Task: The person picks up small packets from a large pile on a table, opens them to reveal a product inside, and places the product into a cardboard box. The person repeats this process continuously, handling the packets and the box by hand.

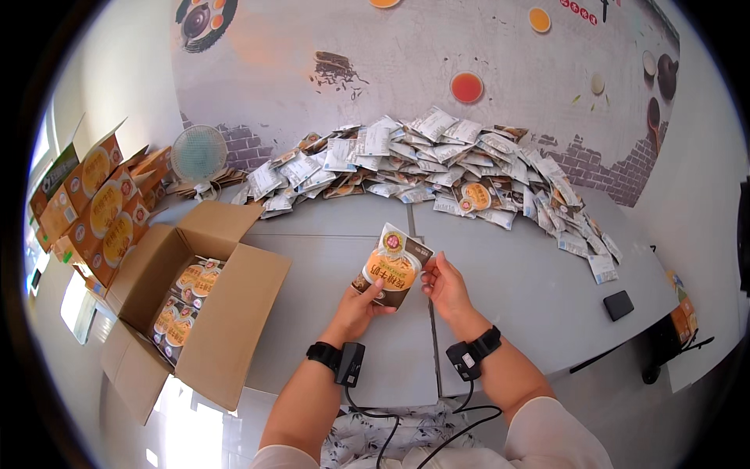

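My left hand [358, 308] grips a printed brown, orange and white food packet [394, 267] over the table, thumb across its front. A white edge shows behind its top, so more than one packet may be in the hand; I cannot tell. Beside the packet's right edge is my right hand [448, 287], thumb raised and fingers curled. Whether its fingertips touch the packet is unclear. Beyond both hands, a long curved heap of similar packets [375, 140] lies along the back of the table, most with their white backs up.
An open cardboard box [231, 328] at left contains rows of packets [176, 322]. Behind it stand printed orange cartons [105, 205] and a small fan [200, 153]. A black flat object [619, 305] lies near the right edge of the grey table [515, 293]. Cables [398, 416] hang from both wrist devices.
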`<state>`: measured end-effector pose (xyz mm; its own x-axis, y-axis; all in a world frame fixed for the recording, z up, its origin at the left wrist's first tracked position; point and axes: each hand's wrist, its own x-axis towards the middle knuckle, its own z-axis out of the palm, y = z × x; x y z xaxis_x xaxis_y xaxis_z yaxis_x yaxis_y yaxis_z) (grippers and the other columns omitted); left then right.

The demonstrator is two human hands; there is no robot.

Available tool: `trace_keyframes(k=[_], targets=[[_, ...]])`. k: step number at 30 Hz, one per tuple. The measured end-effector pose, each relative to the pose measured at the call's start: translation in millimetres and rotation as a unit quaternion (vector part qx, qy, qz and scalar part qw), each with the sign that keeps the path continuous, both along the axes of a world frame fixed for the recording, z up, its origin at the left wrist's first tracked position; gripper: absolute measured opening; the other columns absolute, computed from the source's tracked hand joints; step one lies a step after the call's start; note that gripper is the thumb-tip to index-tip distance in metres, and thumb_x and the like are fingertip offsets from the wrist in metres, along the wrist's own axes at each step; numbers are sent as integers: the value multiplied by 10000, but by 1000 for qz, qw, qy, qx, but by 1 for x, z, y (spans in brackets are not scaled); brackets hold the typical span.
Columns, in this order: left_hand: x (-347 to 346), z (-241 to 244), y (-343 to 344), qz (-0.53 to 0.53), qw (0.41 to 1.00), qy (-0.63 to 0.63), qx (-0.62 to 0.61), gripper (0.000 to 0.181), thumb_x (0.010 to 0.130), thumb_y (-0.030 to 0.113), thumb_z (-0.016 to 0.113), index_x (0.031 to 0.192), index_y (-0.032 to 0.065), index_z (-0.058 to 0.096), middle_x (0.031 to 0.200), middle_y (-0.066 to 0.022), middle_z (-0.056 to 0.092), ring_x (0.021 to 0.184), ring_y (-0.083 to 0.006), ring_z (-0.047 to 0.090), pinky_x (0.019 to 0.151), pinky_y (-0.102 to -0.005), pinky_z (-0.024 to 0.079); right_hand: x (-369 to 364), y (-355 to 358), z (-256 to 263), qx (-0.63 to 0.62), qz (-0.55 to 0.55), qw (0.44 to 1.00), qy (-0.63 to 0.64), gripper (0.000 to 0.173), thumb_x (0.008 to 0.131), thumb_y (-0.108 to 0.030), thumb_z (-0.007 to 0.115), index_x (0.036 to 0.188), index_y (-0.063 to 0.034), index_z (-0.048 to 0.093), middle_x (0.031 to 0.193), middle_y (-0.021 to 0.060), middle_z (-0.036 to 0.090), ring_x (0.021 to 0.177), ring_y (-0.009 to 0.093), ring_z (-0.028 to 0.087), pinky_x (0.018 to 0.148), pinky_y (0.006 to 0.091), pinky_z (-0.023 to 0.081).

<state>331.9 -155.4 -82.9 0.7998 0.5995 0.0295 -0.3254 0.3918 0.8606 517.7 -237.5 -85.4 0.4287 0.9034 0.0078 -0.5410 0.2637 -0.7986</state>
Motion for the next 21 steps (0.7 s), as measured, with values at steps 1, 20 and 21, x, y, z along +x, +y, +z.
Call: trace_keyframes(k=[1,20,21], targets=[[-2,0,0,-1,1000,-1,3,393,914,233,528,1245,51,419,1127,-61,564,940,-162,595,651,-274,560,-11,1,5,-6,16,1000,0,317,908,-396,509,970,-86,534,902,14,569,720,114,527,627,252,423],[10,-17,4,57,997,52,24,468,963,427,315,1071,15,510,861,-77,608,656,-147,597,477,-261,489,-16,2,-6,-21,62,989,130,367,952,-391,402,1136,-96,519,1089,25,590,985,146,576,834,309,465],[10,-19,4,61,997,47,21,461,964,421,321,1066,14,511,857,-75,608,655,-146,597,474,-261,487,-16,2,-6,-24,62,989,130,368,952,-391,402,1137,-94,518,1091,28,590,988,148,577,838,311,465]])
